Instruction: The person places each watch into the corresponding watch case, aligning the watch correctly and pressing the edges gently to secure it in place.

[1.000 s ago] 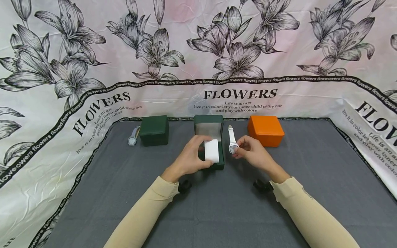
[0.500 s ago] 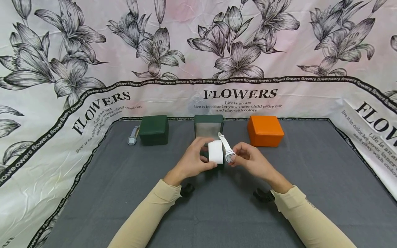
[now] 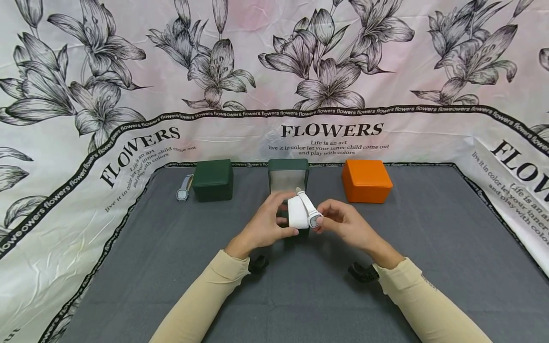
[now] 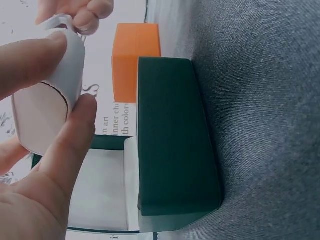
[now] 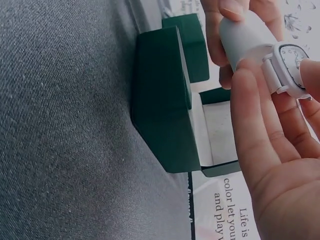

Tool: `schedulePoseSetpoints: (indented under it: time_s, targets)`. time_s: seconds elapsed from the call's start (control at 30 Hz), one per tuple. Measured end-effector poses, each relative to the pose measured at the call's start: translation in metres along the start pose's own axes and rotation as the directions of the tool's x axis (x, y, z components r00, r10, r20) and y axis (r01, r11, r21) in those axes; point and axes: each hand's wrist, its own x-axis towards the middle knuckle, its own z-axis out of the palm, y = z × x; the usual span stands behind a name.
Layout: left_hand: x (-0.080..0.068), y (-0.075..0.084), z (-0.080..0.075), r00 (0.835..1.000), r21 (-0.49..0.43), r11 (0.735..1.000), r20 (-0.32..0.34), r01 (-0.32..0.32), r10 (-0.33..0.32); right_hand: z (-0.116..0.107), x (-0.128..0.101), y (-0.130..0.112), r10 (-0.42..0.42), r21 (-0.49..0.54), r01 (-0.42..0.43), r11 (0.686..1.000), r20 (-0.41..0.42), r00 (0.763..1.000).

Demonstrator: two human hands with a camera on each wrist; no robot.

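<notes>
grey watch (image 3: 183, 189): lying flat near the back left corner of the grey mat (image 3: 128, 267), just left of the closed box.
closed green box (image 3: 213, 179): back edge of mat, left of centre, lid down.
left hand (image 3: 263, 224): fingers and thumb curled round the white cushion (image 3: 298, 212), holding it off the mat in front of the open box.
open green box (image 3: 288, 175): back edge, centre, lid standing up, pale lining showing; cushion slot looks vacant, though the hands hide part of it.
white watch (image 3: 310, 209): now touching the cushion's right side, strap slanting up across its top, face toward the camera. One second ago it was apart from the cushion, upright near the orange box; half a second ago just beside it.
right hand (image 3: 343, 224): fingertips pinch the watch at the case, pressing it onto the cushion; right wrist view shows the case (image 5: 292, 65) flush to the cushion end.
meaning: gap closed, likely the start of strapping the watch round the cushion; strap not wrapped or fastened yet.
orange box (image 3: 366, 180): back edge, right of centre, closed, clear of both hands.
</notes>
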Motion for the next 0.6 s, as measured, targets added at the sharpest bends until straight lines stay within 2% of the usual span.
schedulePoseSetpoints:
  time_s: [0.27,0.33,0.4,0.57,0.6]
  targets:
    - [-0.002,-0.001,0.001,0.997,-0.078,0.997,-0.076,-0.003,-0.002,0.000,-0.002,-0.002,0.019,-0.005,-0.020,1.000,-0.026,0.999]
    - [-0.002,0.000,0.002,0.996,-0.102,0.995,-0.083,0.006,-0.015,0.000,-0.002,-0.002,0.029,0.019,-0.029,0.999,-0.024,0.999]
    - [-0.004,0.010,0.001,0.996,-0.113,0.993,-0.090,0.011,-0.021,0.000,-0.003,-0.002,0.037,0.038,-0.036,0.999,-0.022,0.999]
    - [-0.004,0.010,0.002,0.994,-0.142,0.990,-0.105,0.013,-0.028,0.000,-0.003,-0.002,0.058,0.057,-0.056,0.997,-0.037,0.998]
    - [-0.004,0.005,0.003,0.994,-0.150,0.989,-0.109,0.013,-0.029,0.001,-0.003,-0.001,0.060,0.059,-0.057,0.997,-0.040,0.997]
